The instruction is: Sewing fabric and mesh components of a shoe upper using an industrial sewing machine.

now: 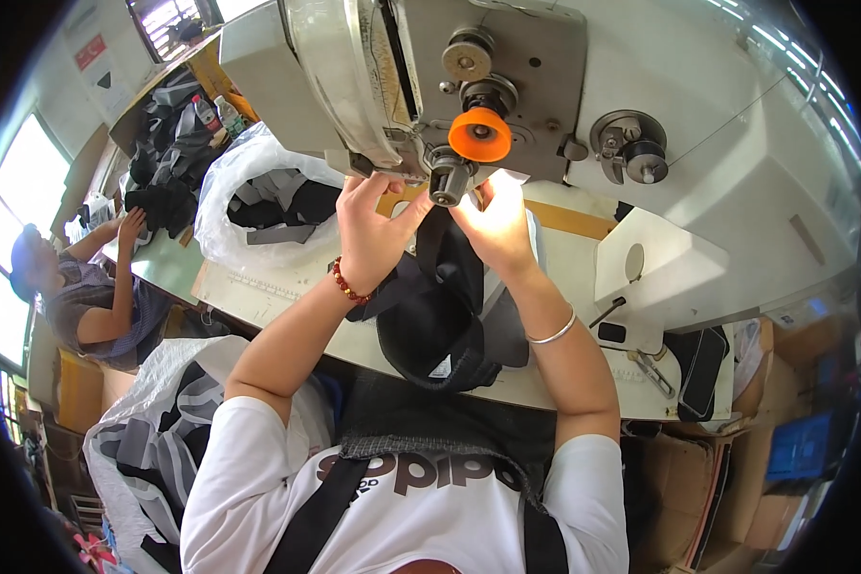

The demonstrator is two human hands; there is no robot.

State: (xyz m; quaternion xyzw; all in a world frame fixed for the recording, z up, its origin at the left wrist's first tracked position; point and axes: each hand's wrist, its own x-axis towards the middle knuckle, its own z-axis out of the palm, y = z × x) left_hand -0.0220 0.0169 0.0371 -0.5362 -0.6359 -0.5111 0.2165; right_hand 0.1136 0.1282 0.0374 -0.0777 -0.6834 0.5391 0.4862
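Both my hands are raised to the underside of a large white sewing machine (545, 57), close to its metal needle area. My left hand (373, 234), with a red bead bracelet at its wrist, has its thumb and fingers closed on a black fabric piece (416, 335). Gripping that fabric from the other side is my right hand (499, 230), brightly lit and wearing a silver bangle; its fingertips are partly hidden by the machine. The fabric hangs toward me over the table edge, with a rounded, padded-looking part and strap-like bands. An orange cup-shaped part (479, 134) sticks out above my hands.
A clear plastic bag (215, 239) of grey and black fabric stands left on the table (378, 346). Below it is a white sack (124, 416) of fabric. Thread snips (652, 373) and a dark phone (704, 373) lie right. A co-worker (96, 297) handles dark fabric at far left.
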